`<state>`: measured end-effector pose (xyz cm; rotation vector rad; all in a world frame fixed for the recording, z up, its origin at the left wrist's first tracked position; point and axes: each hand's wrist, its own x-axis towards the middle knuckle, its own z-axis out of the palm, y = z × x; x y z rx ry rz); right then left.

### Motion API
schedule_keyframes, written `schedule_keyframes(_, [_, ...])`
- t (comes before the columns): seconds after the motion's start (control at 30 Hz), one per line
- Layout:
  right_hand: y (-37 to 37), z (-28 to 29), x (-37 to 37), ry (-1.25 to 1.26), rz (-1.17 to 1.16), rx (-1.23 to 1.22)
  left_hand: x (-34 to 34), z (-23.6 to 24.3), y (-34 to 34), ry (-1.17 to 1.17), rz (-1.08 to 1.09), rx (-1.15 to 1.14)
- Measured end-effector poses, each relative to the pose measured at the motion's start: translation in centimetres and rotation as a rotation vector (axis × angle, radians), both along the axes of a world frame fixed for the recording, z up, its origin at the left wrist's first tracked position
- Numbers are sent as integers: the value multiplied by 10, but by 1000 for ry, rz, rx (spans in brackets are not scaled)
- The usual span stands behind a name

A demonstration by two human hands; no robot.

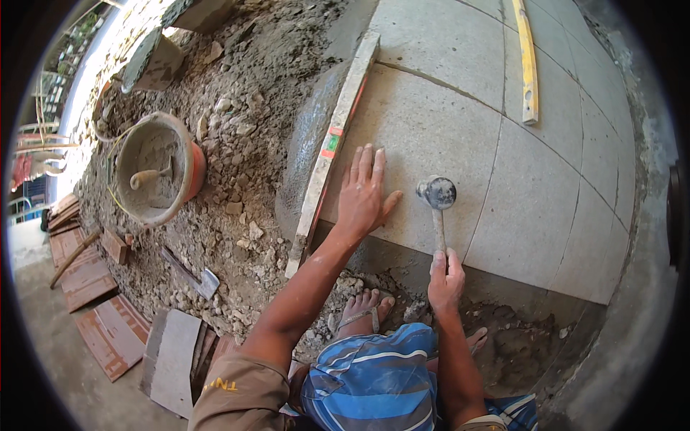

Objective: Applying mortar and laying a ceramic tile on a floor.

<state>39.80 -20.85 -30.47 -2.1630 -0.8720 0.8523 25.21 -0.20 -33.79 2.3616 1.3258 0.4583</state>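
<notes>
My left hand (361,195) lies flat on a large grey floor tile (424,115), fingers spread, just right of a long spirit level (334,144) with a green vial and red edge. That level lies along the tile's left border, slanting from near to far. In my right hand (446,281) is the handle of a rubber mallet (438,194). The mallet's dark, dusty head is over the same tile, to the right of my left hand; whether it touches the surface I cannot tell.
Rubble and wet mortar (244,93) cover the ground to the left. There stand a mortar bucket (194,172) with a trowel (152,175) inside, and a hammer-like tool (205,281). Stacked tiles (108,334) lie at lower left. A yellow level (528,65) rests on laid tiles.
</notes>
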Motion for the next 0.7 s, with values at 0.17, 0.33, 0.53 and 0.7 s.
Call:
schedule_keyframes(0.17, [-2,-3,2,24,-29,50,16,-26,4,19,61,50])
schedule_keyframes(0.33, [-4,-16,6,80,-96,-70,16,-30,5,6,64,7])
schedule_keyframes(0.53, [-5,-18,10,150,-44,-184,16,-27,9,30,71,-69])
schedule_keyframes(0.7, [-7,-19,12,178,-71,-218,17,-26,12,49,64,-127])
